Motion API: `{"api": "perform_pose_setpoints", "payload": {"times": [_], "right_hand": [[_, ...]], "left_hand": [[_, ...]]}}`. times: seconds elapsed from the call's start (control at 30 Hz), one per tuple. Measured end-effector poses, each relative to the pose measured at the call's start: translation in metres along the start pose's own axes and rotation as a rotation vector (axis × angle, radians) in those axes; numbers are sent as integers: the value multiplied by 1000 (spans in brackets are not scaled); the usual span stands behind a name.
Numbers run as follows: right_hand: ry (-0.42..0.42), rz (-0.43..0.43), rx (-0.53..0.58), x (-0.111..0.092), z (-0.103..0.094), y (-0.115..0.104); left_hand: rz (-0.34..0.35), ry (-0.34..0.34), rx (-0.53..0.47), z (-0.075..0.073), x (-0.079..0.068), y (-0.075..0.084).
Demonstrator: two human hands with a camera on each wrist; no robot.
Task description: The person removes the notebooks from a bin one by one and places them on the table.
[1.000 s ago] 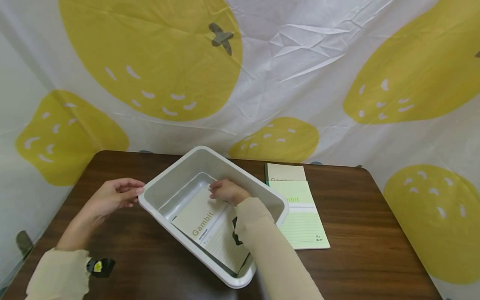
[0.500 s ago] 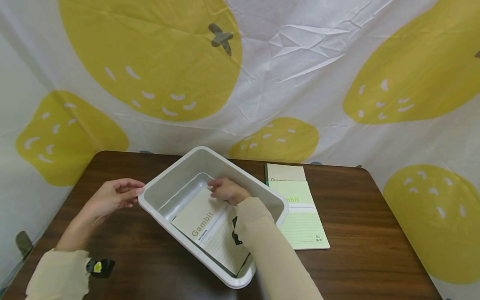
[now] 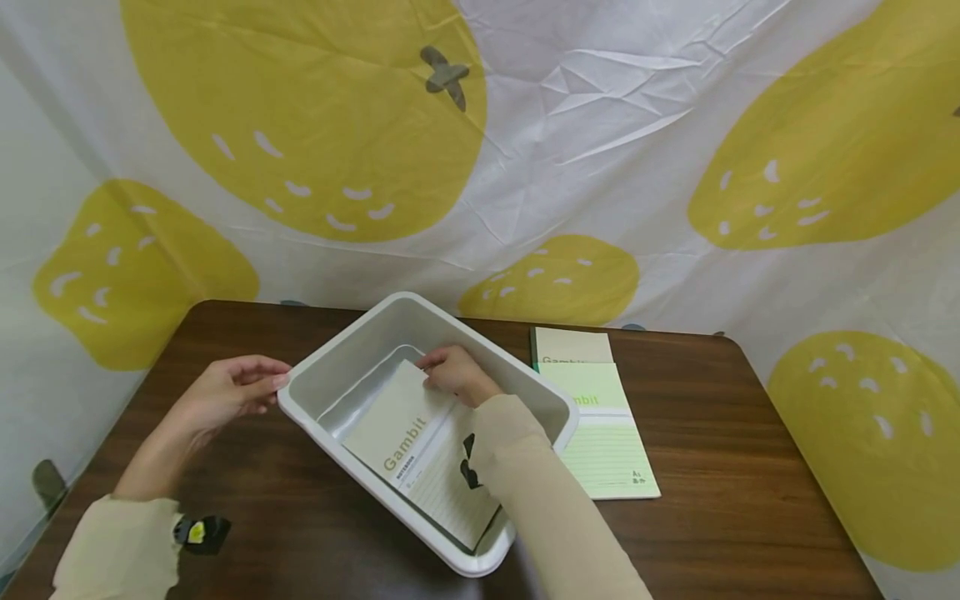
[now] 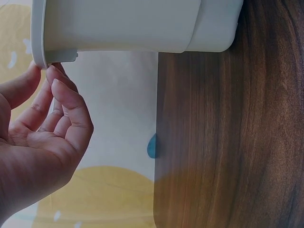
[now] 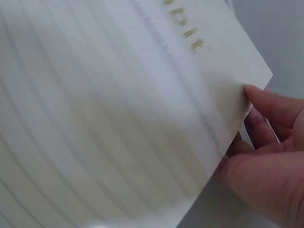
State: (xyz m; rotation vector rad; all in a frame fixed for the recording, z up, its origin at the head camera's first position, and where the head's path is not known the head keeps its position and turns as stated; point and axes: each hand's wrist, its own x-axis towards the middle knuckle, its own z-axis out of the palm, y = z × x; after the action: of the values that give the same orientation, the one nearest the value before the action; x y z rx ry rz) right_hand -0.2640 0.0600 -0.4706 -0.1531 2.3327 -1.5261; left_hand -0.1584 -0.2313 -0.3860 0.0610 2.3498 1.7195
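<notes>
A light grey plastic bin stands at an angle on the table. My left hand pinches the rim at its left corner, and in the left wrist view the thumb and fingertips of the left hand meet at the bin's rim. Inside the bin lies a cream notebook marked "Gambit". My right hand reaches in and grips the notebook's upper right edge. Close up, fingers of the right hand are on both sides of the notebook's edge; some fingers are hidden behind it.
Right of the bin, a pale green notebook partly covers another cream notebook. The dark wooden table backs onto a white cloth printed with yellow fruit.
The right hand has shifted slightly, and the notebook's far corner under it has come up and moved a little toward the back of the bin. The left hand stays at the rim.
</notes>
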Motion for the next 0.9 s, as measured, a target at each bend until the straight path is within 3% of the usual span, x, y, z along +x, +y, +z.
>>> {"api": "perform_pose_setpoints", "payload": {"times": [0.17, 0.37, 0.67, 0.9], "right_hand": [[59, 21, -25, -38, -3, -52], [37, -1, 23, -49, -12, -71], [-27, 39, 86, -65, -32, -102], [-45, 6, 121, -84, -44, -127]], "left_hand": [[5, 1, 5, 0, 1, 0], [0, 5, 0, 0, 1, -1], [7, 6, 11, 0, 0, 1], [3, 3, 18, 0, -1, 1]]}}
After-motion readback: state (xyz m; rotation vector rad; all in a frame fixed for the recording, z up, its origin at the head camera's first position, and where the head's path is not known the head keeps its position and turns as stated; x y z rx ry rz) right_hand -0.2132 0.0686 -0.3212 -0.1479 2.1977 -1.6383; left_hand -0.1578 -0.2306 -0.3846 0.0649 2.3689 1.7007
